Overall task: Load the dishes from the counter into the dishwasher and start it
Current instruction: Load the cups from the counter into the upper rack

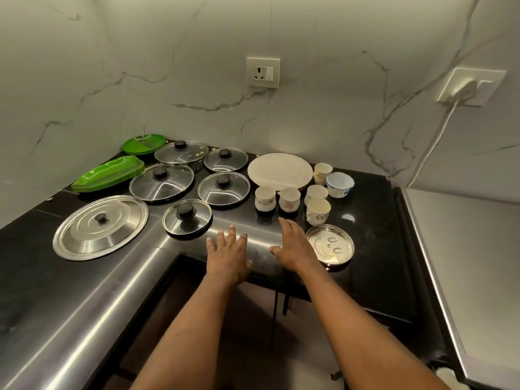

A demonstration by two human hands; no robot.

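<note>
Dishes cover a black L-shaped counter [371, 266]. My left hand [228, 256] hovers flat, fingers spread, over the counter's front edge, holding nothing. My right hand [291, 243] reaches forward, open, just left of a small steel plate [329, 244] and short of several white cups [265, 199]. A big steel lid [100, 227] lies at the left. Several glass lids [161, 182] with black knobs fill the middle, the nearest glass lid [187, 218] beside my left hand. A white round plate [280, 170] and a white tub [339, 184] sit behind the cups.
Stacks of green plastic trays [108, 173] and green plates [144, 143] stand in the back left corner. Marble walls carry a socket [263, 72] and a plugged white cable [439, 136]. A steel surface [464, 263] lies lower right. Dark cabinet doors sit below the counter.
</note>
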